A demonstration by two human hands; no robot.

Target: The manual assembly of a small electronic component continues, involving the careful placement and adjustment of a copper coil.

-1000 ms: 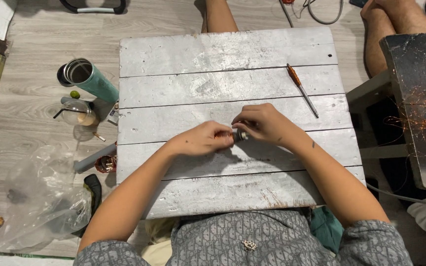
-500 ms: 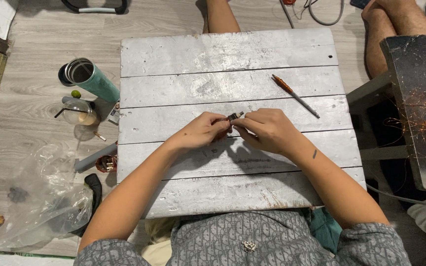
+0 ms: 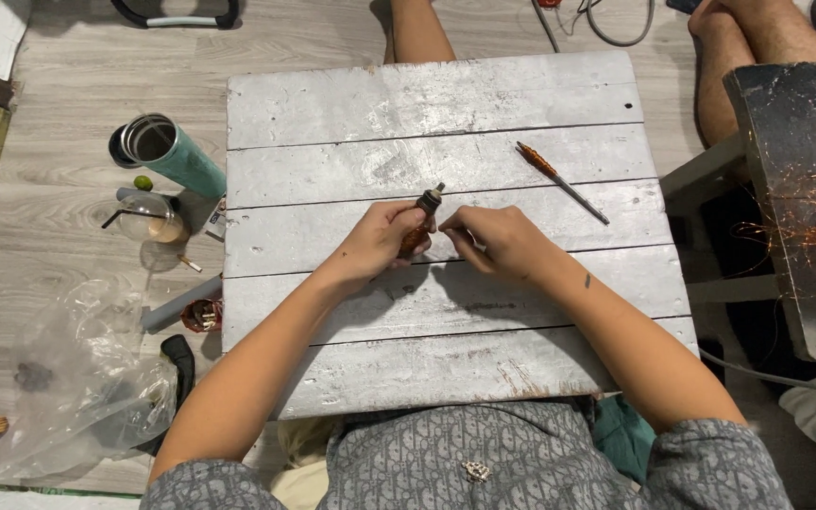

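Both hands meet over the middle of the whitewashed plank desk (image 3: 446,104). The left hand (image 3: 384,241) has its fingers wrapped around a small brown-handled tool with a dark metal tip (image 3: 420,219), the tip pointing up and away from the person. The right hand (image 3: 498,241) sits just beside it, its fingers curled in toward the tool's lower end; whether they grip it cannot be told. Farther back on the desk, right of the hands, lies a slim orange-handled screwdriver (image 3: 559,179), well apart from them. On the floor left of the desk stands a teal metal tumbler (image 3: 167,151).
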